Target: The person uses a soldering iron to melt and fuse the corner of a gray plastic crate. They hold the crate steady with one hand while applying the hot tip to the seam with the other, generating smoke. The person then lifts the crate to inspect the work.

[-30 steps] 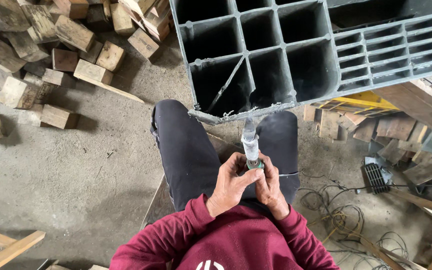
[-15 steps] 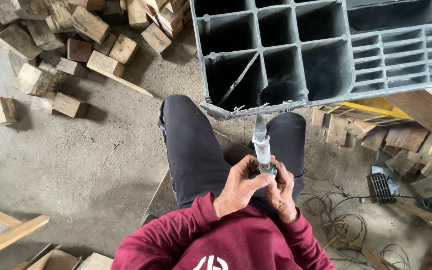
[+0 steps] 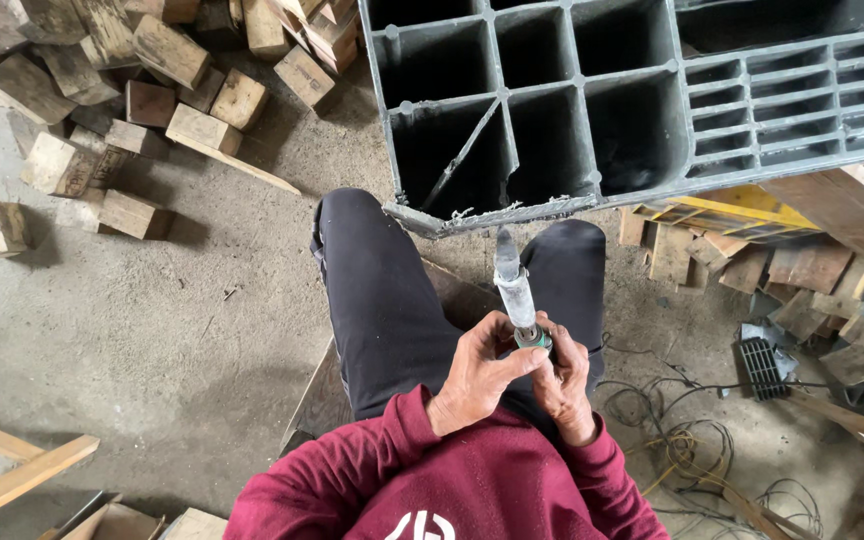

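Note:
I sit with dark trousers and a maroon sleeve in view. Both hands meet over my lap around a slim grey tool (image 3: pixel 512 285) with a pointed tip and a green collar at its base. My left hand (image 3: pixel 477 375) grips the collar end from the left, fingers curled. From the right, my right hand (image 3: pixel 567 380) wraps the same end. The tool's tip points up towards the broken lower edge of a dark grey plastic pallet (image 3: pixel 592 110) standing just beyond my knees; tip and pallet are apart.
A heap of wooden blocks (image 3: pixel 132 90) lies at the upper left on the concrete floor. Wood offcuts (image 3: pixel 812 270) and a yellow piece sit at the right. Tangled cables (image 3: pixel 692 450) lie at the lower right. Wooden battens (image 3: pixel 12 480) cross the lower left.
The view has shifted, so the pallet and blocks sit a little further right and lower. Both hands stay on the tool, which now stands slightly more upright.

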